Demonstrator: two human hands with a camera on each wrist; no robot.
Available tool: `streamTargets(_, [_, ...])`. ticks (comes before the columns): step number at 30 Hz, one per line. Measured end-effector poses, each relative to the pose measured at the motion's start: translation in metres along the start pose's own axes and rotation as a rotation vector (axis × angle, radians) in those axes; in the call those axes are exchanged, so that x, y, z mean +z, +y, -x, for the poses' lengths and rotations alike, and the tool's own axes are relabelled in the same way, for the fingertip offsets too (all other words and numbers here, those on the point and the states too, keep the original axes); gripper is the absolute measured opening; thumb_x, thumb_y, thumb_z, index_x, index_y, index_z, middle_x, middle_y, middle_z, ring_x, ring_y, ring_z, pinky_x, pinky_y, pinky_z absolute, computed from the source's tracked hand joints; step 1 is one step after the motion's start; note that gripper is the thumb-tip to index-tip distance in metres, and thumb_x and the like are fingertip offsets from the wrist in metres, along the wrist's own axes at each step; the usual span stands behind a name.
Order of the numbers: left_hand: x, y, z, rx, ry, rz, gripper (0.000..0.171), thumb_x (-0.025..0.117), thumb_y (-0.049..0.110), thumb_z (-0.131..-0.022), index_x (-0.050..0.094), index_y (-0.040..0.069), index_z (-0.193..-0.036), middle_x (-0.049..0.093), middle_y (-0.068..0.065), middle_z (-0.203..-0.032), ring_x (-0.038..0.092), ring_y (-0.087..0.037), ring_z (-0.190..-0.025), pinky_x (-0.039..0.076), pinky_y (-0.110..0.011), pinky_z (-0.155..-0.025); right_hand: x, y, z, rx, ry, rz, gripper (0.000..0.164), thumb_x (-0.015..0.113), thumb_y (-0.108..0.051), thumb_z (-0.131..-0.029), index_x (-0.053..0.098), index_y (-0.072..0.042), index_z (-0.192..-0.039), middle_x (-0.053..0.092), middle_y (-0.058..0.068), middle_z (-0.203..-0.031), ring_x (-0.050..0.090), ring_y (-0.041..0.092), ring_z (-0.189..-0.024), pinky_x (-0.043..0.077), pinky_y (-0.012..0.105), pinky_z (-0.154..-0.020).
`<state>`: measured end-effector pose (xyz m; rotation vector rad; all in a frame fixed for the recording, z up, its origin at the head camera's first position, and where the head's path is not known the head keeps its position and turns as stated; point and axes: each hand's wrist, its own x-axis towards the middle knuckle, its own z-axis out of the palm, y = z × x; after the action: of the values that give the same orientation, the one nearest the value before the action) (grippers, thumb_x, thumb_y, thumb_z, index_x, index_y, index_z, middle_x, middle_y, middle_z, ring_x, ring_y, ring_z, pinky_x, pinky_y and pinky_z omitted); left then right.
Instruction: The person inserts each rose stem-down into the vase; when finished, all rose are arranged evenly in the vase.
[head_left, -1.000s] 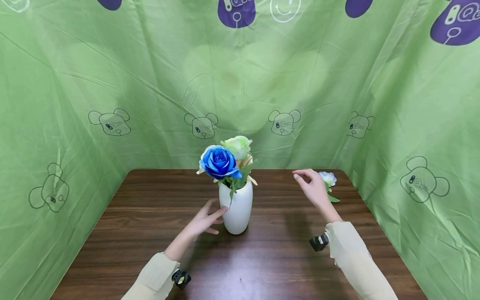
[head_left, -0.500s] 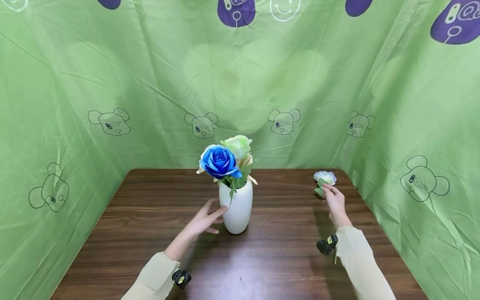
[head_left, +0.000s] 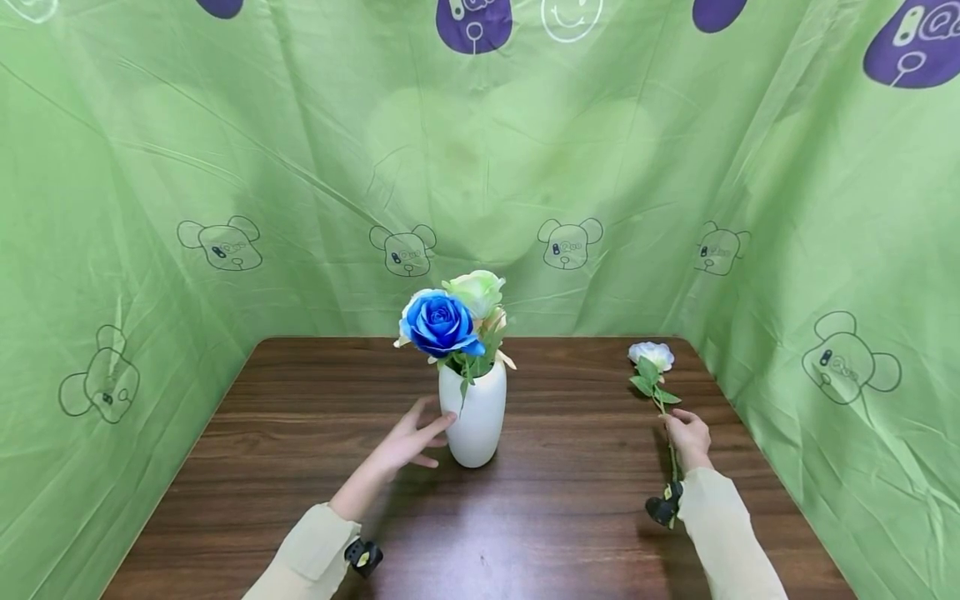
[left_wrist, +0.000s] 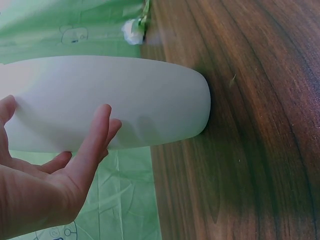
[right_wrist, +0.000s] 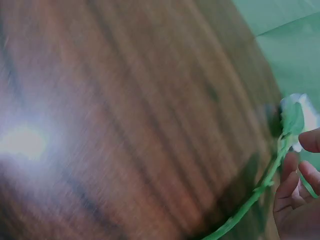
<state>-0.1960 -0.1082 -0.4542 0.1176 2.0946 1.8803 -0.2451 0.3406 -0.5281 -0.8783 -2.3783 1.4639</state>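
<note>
A white vase [head_left: 472, 417] stands upright on the table, holding a blue rose [head_left: 440, 321], a pale green rose [head_left: 477, 292] and cream petals behind them. My left hand [head_left: 408, 437] is at the vase's left side, fingers spread and thumb tip against the wall; the left wrist view shows the fingers [left_wrist: 100, 127] over the vase's lower body. At the right lies a pale bluish-white artificial flower [head_left: 652, 356] with green leaves and a long stem. Over that stem [right_wrist: 260, 187] is my right hand [head_left: 688, 435], fingertips right beside it, thumb and fingers apart in the right wrist view.
The brown wooden table [head_left: 300, 400] is enclosed by green cloth [head_left: 315, 167] printed with bear heads. A black wrist camera [head_left: 363, 557] sits on the left cuff, another black camera [head_left: 662, 504] on the right, overlapping the stem's lower end.
The right hand has come from beside the flower's head, past its leaves, back toward the person along the stem. The left hand and vase have stayed put.
</note>
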Motion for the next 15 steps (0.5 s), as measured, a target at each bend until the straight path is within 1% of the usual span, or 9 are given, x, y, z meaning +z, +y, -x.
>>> streamTargets(2, [0.000, 0.000, 0.000, 0.001, 0.000, 0.000, 0.067, 0.058, 0.040, -0.084, 0.026, 0.010, -0.134, 0.040, -0.028, -0.123, 0.053, -0.039, -0.097, 0.052, -0.041, -0.058, -0.001, 0.004, 0.002, -0.025, -0.015, 0.082, 0.041, 0.062, -0.018, -0.078, 0.054, 0.005, -0.111, 0.059, 0.019, -0.088, 0.050, 0.034, -0.086, 0.039, 0.031, -0.070])
streamTargets(3, [0.000, 0.001, 0.000, -0.004, 0.001, 0.002, 0.067, 0.058, 0.040, -0.083, 0.026, 0.011, -0.134, 0.040, -0.027, -0.124, 0.053, -0.039, -0.097, 0.052, -0.041, -0.058, -0.001, 0.007, 0.003, -0.036, -0.024, 0.123, 0.041, 0.062, -0.019, -0.078, 0.055, 0.005, -0.110, 0.060, 0.017, -0.087, 0.049, 0.034, -0.088, 0.038, 0.032, -0.072])
streamTargets(6, [0.000, 0.001, 0.001, -0.010, 0.005, 0.003, 0.067, 0.059, 0.040, -0.083, 0.026, 0.012, -0.134, 0.040, -0.027, -0.124, 0.053, -0.038, -0.097, 0.052, -0.041, -0.058, -0.001, 0.010, 0.006, -0.074, -0.041, 0.177, 0.038, 0.062, -0.017, -0.078, 0.055, 0.006, -0.108, 0.062, 0.018, -0.083, 0.052, 0.037, -0.087, 0.040, 0.039, -0.073])
streamTargets(8, [-0.001, 0.001, 0.001, -0.009, 0.006, 0.003, 0.067, 0.058, 0.040, -0.083, 0.026, 0.011, -0.134, 0.040, -0.027, -0.124, 0.053, -0.039, -0.097, 0.052, -0.041, -0.058, -0.002, 0.012, 0.007, -0.093, -0.039, 0.216, 0.037, 0.061, -0.016, -0.078, 0.056, 0.005, -0.107, 0.061, 0.018, -0.088, 0.051, 0.037, -0.089, 0.040, 0.042, -0.073])
streamTargets(11, [-0.001, 0.000, 0.000, -0.010, 0.007, 0.005, 0.068, 0.058, 0.040, -0.083, 0.025, 0.011, -0.134, 0.040, -0.027, -0.124, 0.053, -0.039, -0.097, 0.052, -0.042, -0.058, -0.002, 0.014, 0.007, -0.080, -0.019, 0.262, 0.037, 0.058, -0.017, -0.077, 0.056, 0.001, -0.109, 0.055, 0.022, -0.101, 0.046, 0.040, -0.095, 0.038, 0.049, -0.074])
streamTargets(15, [-0.001, -0.001, -0.001, -0.014, 0.003, 0.006, 0.069, 0.059, 0.041, -0.083, 0.025, 0.011, -0.135, 0.040, -0.027, -0.124, 0.054, -0.038, -0.097, 0.052, -0.041, -0.058, -0.002, 0.016, 0.008, -0.014, -0.008, 0.296, 0.038, 0.055, -0.019, -0.078, 0.053, -0.002, -0.112, 0.048, 0.025, -0.111, 0.041, 0.044, -0.101, 0.036, 0.056, -0.075])
